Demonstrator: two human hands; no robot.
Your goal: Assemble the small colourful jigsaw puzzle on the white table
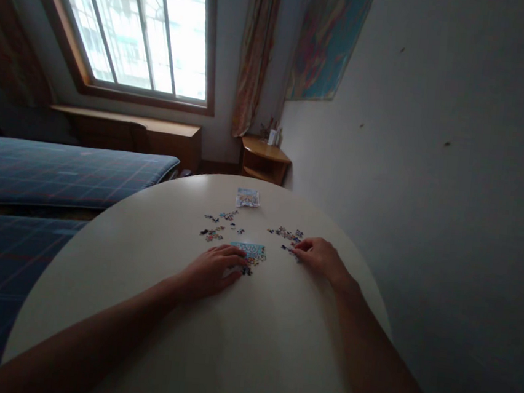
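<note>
On the white round table, a partly joined jigsaw puzzle point(252, 249) with a light blue top edge lies in front of me. My left hand point(215, 267) rests over its left side, fingers stretched out flat and thumb near the dark pieces at its lower edge; part of the puzzle is hidden beneath. Over on the right, my right hand point(315, 255) has its thumb and fingertips pinched together at a small jigsaw piece point(293, 249). Just beyond that hand is a cluster of loose jigsaw pieces point(286, 233).
More loose puzzle pieces point(214, 234) are scattered left of the puzzle. Farther back lies a small printed packet point(247, 197). A bed with a plaid cover point(60, 171) stands left of the table point(237, 355), a wall point(447, 239) rises on the right, and a corner shelf point(265, 149) stands behind.
</note>
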